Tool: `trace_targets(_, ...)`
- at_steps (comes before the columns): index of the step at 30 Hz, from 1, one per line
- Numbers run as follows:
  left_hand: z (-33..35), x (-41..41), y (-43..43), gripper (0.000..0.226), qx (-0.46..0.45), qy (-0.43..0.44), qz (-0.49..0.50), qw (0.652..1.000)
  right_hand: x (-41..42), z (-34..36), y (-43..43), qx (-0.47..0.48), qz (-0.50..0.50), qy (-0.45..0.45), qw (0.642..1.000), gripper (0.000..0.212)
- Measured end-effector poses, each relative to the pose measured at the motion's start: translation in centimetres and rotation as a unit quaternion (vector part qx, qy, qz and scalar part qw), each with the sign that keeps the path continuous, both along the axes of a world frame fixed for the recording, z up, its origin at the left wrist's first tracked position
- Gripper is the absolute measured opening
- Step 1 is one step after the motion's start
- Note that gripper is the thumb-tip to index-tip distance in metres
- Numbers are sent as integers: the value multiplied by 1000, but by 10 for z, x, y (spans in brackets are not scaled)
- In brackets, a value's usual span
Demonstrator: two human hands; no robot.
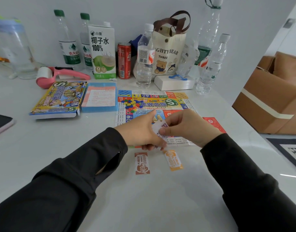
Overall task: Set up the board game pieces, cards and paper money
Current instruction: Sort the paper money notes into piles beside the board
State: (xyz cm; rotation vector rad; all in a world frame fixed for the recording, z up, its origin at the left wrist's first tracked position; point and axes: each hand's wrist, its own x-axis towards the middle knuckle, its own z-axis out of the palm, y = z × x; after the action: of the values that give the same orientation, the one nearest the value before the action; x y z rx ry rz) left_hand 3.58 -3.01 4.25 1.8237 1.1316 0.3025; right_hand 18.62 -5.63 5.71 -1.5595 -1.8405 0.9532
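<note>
The paper game board (pixel 154 102) lies unfolded on the white table, with a heap of small coloured plastic pieces (pixel 130 103) on its far left part. My left hand (pixel 140 131) holds a stack of paper money (pixel 158 129) over the board's near edge. My right hand (pixel 185 126) pinches the top note of that stack. Two notes lie flat on the table in front of the board: a red-brown note (pixel 142 163) and an orange note (pixel 173 159). A red card stack (pixel 214 123) lies at the board's right edge.
The game box lid (pixel 58 97) and a blue tray (pixel 100 97) with an instruction sheet lie left of the board. Bottles, a coconut-water carton (pixel 102 51), a red can, a tote bag and a white box line the back. A phone (pixel 0 123) lies far left; cardboard boxes stand right.
</note>
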Motion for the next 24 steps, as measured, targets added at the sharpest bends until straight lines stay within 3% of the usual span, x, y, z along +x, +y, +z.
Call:
trace_targets(8, 1, -2, 0, 104, 7, -24, -10, 1000, 4, -4, 0, -9, -4, -7, 1000, 10)
trace_targets(10, 1, -3, 0, 82, -19, -77, 5, 997, 5, -7, 2, -4, -25, 13, 1000, 13)
trace_targets(13, -1, -9, -1, 27, -59, -152, 42, 986, 9, -12, 4, 4, -63, 41, 997, 19)
trace_targets(15, -5, -14, -2, 10, -86, -206, 76, 972, 10, -13, 4, -5, -94, 64, 994, 11)
trace_targets(20, -13, -16, -7, 11, -94, -314, 153, 932, 9, -19, 2, -39, -154, 181, 971, 18)
trace_targets(24, -17, -13, -11, 15, -50, -307, 166, 936, 3, -23, -1, -62, -164, 259, 950, 15)
